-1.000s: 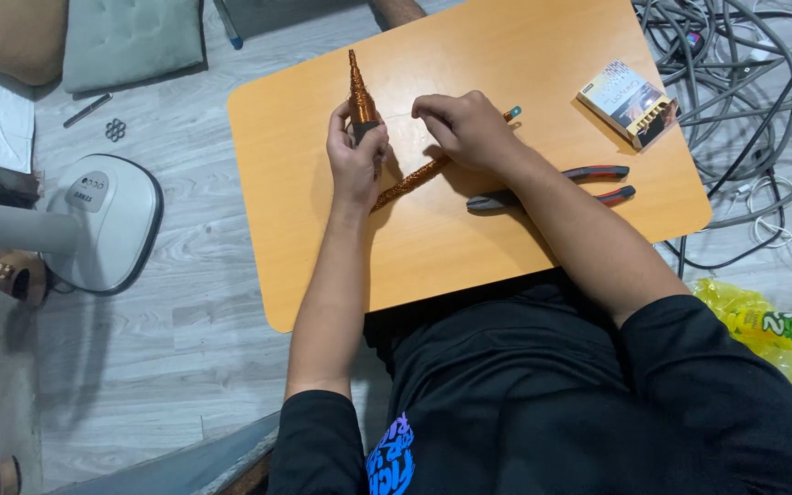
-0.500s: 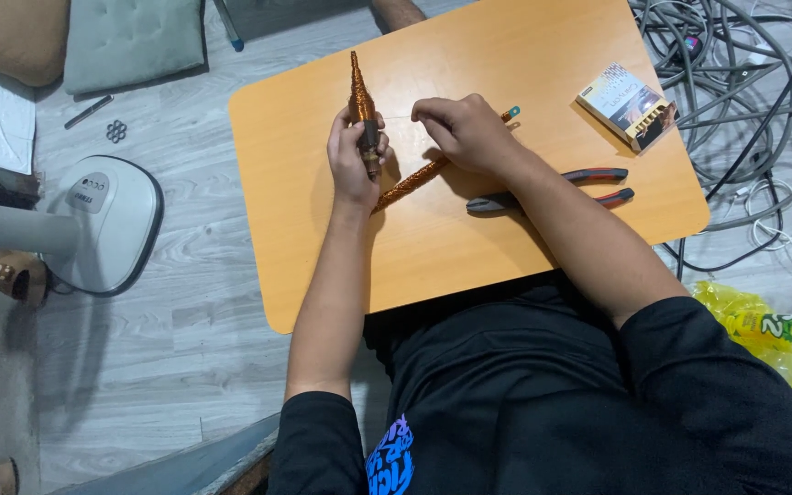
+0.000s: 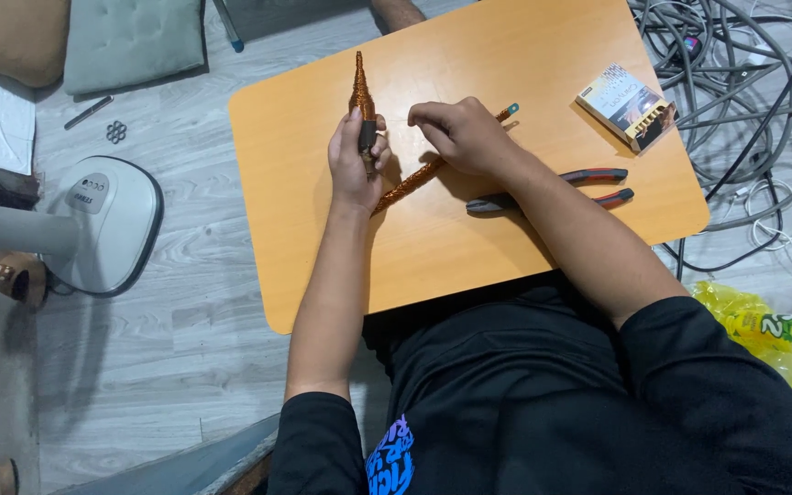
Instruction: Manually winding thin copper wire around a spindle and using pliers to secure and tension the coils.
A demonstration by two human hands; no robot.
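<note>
Left hand (image 3: pixel 356 160) closing around copper bundle (image 3: pixel 360 92), gripping dark sleeve, tapered tip pointing away over table (image 3: pixel 506 247). Right hand (image 3: pixel 458 136) curling shut over copper strand (image 3: pixel 414 181), pinching it; strand running diagonally from left hand's heel to teal tip beyond knuckles. Pliers (image 3: pixel 552 191) lying just beside right forearm, red-black handles pointing right. Small box (image 3: pixel 625 105) sitting near far right corner. Cables (image 3: pixel 735 82) tangling on floor right of table. Fan base (image 3: pixel 103 220) standing left.
</note>
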